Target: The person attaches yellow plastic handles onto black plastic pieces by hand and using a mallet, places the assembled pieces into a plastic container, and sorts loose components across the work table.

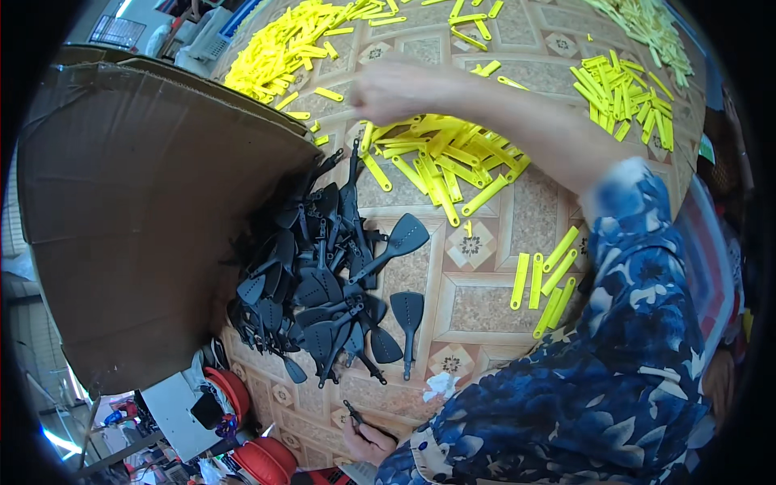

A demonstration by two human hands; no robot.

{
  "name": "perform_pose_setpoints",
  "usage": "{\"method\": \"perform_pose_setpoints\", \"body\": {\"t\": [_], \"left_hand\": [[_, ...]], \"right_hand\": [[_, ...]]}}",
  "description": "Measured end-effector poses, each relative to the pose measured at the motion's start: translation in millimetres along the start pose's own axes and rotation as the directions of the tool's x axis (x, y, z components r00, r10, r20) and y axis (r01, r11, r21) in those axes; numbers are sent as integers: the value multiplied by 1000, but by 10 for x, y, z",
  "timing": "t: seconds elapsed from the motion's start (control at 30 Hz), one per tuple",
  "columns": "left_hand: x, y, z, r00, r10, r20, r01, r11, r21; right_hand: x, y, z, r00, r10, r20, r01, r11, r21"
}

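Note:
Low in the view, my left hand [369, 443] is closed around a black spatula [353, 412]; only its thin stem shows past the fingers, and its blade is out of sight. My right hand [380, 90] is stretched across the table above the near edge of a heap of yellow plastic handles [453, 153]. Motion smears its fingers, so whether it holds anything cannot be made out. Between the hands lies a jumbled pile of black spatula heads [319, 283] with slotted blades. One separate spatula head [408, 323] rests at the pile's right side.
A large cardboard box [137, 218] borders the black pile on the left. Several yellow handles [537, 281] lie near my right sleeve. More yellow pieces [283, 48] are heaped at the far left, others [622, 97] at the far right. Red containers [267, 461] stand below the table edge.

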State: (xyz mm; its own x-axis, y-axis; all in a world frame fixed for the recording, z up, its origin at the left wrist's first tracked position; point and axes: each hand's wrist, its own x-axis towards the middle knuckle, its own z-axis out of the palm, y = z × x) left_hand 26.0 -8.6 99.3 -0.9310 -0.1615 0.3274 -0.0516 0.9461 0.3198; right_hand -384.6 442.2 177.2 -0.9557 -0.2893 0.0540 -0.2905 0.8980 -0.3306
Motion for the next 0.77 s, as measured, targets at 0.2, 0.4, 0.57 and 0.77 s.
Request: {"method": "perform_pose_setpoints", "body": {"t": [0.2,0.4,0.57,0.77], "left_hand": [[-35,-11,-36,999,-32,13,32,999,-7],[-27,28,-75,984,-160,76,162,987,-17],[-59,-27,4,999,-44,-11,43,999,-27],[-26,86,13,989,-140,35,142,989,-43]], "right_hand": [[1075,-177,577,981,-123,-149,131,990,49],[1571,-166,604,979,-151,137,127,977,170],[1053,-97,513,979,-56,197,71,995,-72],[927,383,97,991,-3,137,-8,997,75]]}}
